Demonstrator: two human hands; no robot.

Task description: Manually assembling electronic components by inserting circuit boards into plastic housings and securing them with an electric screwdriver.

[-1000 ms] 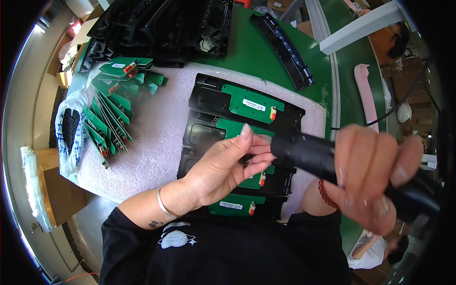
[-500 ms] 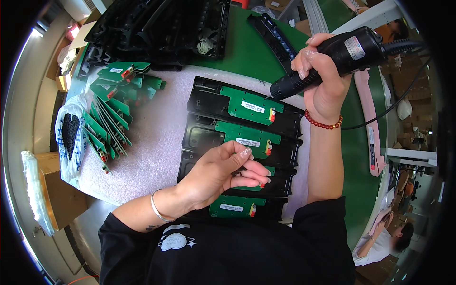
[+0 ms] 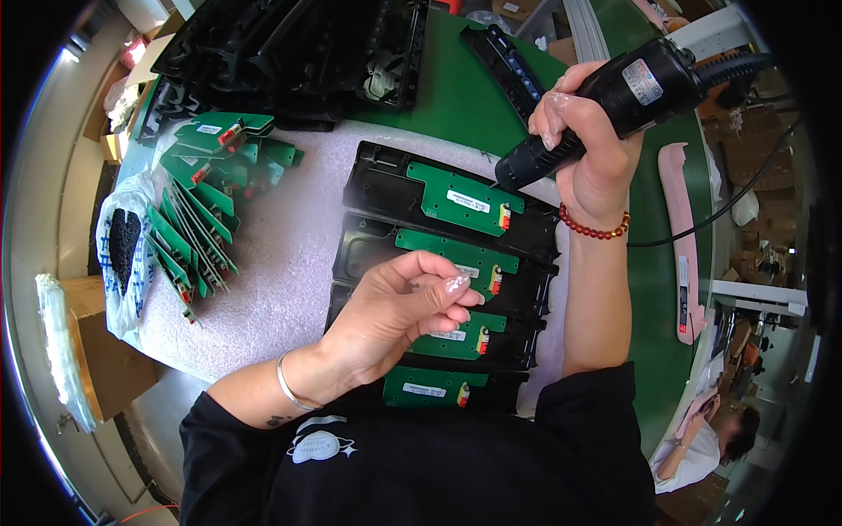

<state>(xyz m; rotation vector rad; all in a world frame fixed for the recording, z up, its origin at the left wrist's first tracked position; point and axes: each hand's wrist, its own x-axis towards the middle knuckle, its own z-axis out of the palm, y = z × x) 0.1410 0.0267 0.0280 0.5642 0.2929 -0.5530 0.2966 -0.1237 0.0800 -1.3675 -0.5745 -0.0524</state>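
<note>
"where is the black, cylindrical corded screwdriver, and which way does it point?"

"in the right hand, fingers wrapped round it. its long axis slants from upper right to lower left, narrow end over the farthest flat green circuit board (i can't tell if they touch)."

"and the left hand?"

"fingers curled, thumb against them; whether it pinches something small, i cannot tell."

"what's hidden?"

"that hand covers parts of the long black plastic housings; the black fabric shirt cuts off the nearest one."
</note>
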